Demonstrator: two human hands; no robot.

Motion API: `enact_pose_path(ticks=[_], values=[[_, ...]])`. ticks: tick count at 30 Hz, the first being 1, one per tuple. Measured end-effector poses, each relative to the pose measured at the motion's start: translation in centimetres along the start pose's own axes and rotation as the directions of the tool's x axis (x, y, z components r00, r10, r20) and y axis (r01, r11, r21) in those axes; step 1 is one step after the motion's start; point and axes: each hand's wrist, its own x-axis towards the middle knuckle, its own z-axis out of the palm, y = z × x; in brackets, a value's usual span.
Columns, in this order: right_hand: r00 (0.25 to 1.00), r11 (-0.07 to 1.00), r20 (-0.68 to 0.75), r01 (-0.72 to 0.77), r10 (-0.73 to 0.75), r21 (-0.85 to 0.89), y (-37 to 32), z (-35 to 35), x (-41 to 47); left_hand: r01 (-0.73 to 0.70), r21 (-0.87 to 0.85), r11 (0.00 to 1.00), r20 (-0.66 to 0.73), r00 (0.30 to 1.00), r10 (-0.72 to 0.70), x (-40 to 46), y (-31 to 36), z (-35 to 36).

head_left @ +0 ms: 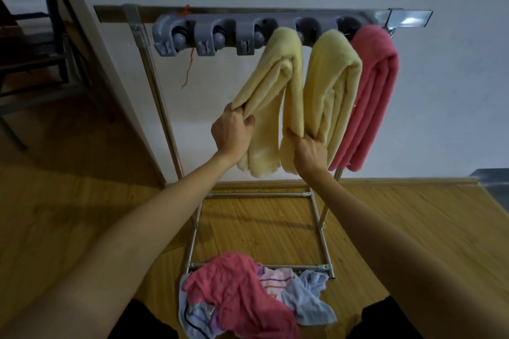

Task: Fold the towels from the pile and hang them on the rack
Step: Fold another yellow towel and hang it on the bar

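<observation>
Up high, left hand [232, 129] grips outer fold of yellow towel [271, 96]. Right hand [309, 153] pinches its inner fold. Towel hangs from grey holder [220, 33] on rack [154, 74]. Second yellow towel [334, 82] and pink towel [377, 85] hang beside. Towel pile [242, 294] sits on wooden floor [82, 201] below.

pile [242, 294] cut off below (bottom edge).
</observation>
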Motion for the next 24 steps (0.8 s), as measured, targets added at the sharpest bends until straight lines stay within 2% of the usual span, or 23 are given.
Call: enact_pose_path(ticks=[4, 9, 12, 17, 19, 22, 24], values=[[1.0, 0.997, 0.005, 0.029, -0.029, -0.071, -0.4, 0.8, 0.2, -0.024, -0.034, 0.999, 0.023, 0.999, 0.025, -0.2, 0.7, -0.1], [0.995, 0.983, 0.074, 0.082, -0.071, -0.163, -1.3, 1.6, 0.1, -0.133, -0.011, 0.991, 0.031, 0.991, 0.134, -1.0, 0.5, 0.0], [0.992, 0.989, 0.087, 0.101, -0.092, -0.106, -1.1, 1.6, 0.2, -0.185, -0.027, 0.982, 0.067, 0.98, 0.186, -1.7, -0.3, 0.4], [0.991, 0.993, 0.056, 0.12, -0.119, -0.014, 0.0, 0.7, 0.0, -0.106, -0.123, 0.987, 0.337, 0.931, 0.142, -2.9, -1.7, 2.2], [0.989, 0.992, 0.075, 0.125, -0.124, -0.009, 0.2, 0.7, -0.1, -0.052, -0.129, 0.99, 0.403, 0.91, 0.1, -3.5, -1.9, 3.0], [0.989, 0.991, 0.071, 0.133, -0.131, -0.019, 0.6, 0.9, -0.1, -0.007, -0.138, 0.99, 0.394, 0.917, 0.061, -4.0, -1.7, 3.8], [0.99, 0.99, 0.062, 0.133, -0.13, -0.04, 0.8, 1.4, -0.2, 0.047, -0.12, 0.992, 0.311, 0.95, -0.007, -4.1, -1.7, 4.2]])
